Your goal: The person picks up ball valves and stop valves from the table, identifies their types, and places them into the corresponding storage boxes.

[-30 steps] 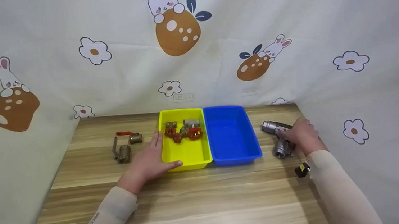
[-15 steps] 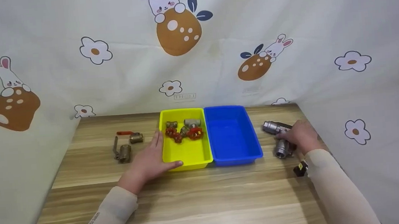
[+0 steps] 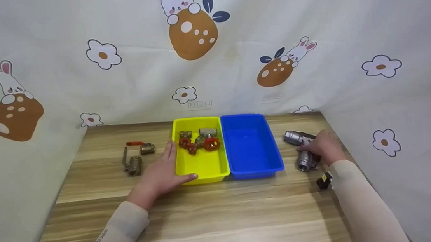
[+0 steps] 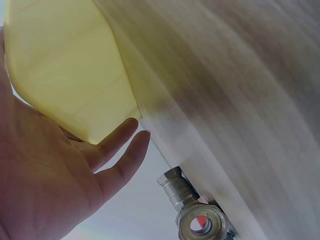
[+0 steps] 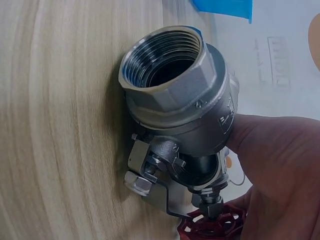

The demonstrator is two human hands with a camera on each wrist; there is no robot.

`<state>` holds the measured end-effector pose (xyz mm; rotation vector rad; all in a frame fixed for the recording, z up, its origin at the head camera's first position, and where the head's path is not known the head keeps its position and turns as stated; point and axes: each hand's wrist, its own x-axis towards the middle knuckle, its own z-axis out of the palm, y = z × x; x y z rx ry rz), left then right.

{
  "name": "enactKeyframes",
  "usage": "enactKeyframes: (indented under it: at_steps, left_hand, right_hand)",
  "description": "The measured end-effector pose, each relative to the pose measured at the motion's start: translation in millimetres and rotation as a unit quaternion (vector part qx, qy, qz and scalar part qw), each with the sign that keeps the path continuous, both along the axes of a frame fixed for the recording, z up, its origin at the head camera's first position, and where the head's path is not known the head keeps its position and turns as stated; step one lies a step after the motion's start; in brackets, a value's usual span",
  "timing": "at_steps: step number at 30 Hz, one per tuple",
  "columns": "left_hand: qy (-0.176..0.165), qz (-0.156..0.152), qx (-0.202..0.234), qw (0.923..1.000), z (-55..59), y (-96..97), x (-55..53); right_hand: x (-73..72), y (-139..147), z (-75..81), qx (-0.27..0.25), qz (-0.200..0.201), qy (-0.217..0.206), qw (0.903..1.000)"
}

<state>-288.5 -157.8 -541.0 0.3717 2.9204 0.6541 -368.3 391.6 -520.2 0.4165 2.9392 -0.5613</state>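
Observation:
In the head view, my left hand (image 3: 161, 174) lies against the left side of the yellow tray (image 3: 209, 178), fingers straight and thumb along its front rim. The left wrist view shows those fingers beside the tray wall. Several valves with red handwheels (image 3: 211, 144) lie in the tray. On the right, my right hand (image 3: 325, 144) grips a gate valve with a red handwheel (image 5: 212, 225), mostly hidden behind a steel ball valve (image 5: 170, 95) in the right wrist view. Another steel valve body (image 3: 295, 137) lies just behind. The fingertips are hidden.
A blue tray (image 3: 275, 162) stands against the yellow one. Left of the trays lie two brass ball valves, one with a red lever (image 3: 147, 148) and one with a grey lever (image 3: 135, 166). A patterned cloth (image 3: 234, 68) surrounds the wooden table (image 3: 224, 221).
My right hand has shifted slightly to the left among the steel valves, its thumb moving a little lower. The left hand and both trays have stayed put.

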Motion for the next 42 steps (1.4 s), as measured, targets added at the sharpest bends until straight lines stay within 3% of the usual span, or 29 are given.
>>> enactKeyframes:
  at_steps: [10, 20, 26, 36, 42]
  left_hand:
    - [-0.008, 0.005, 0.011, 0.9999, 0.2, -1.3, 1.9]
    - [-0.013, 0.005, 0.010, 0.9999, 1.0, -2.5, 2.5]
    - [0.005, -0.001, 0.004, 1.0000, -1.5, -3.4, 1.7]
    - [-0.001, 0.000, 0.007, 1.0000, -2.4, -1.9, 1.7]
    - [-0.004, 0.000, 0.012, 0.9999, -0.9, -0.7, 1.9]
  right_hand:
    - [-3.4, 0, -2.9, -0.014, -0.007, 0.005, 0.9999]
    - [-2.8, 1, -7.0, -0.015, 0.015, 0.026, 0.9994]
    - [-3.8, 1, -9.3, -0.013, 0.005, 0.024, 0.9996]
    - [-6.6, 9, -8.7, -0.026, 0.002, 0.006, 0.9996]
    - [-5.8, 14, -12.8, -0.020, 0.009, 0.028, 0.9994]
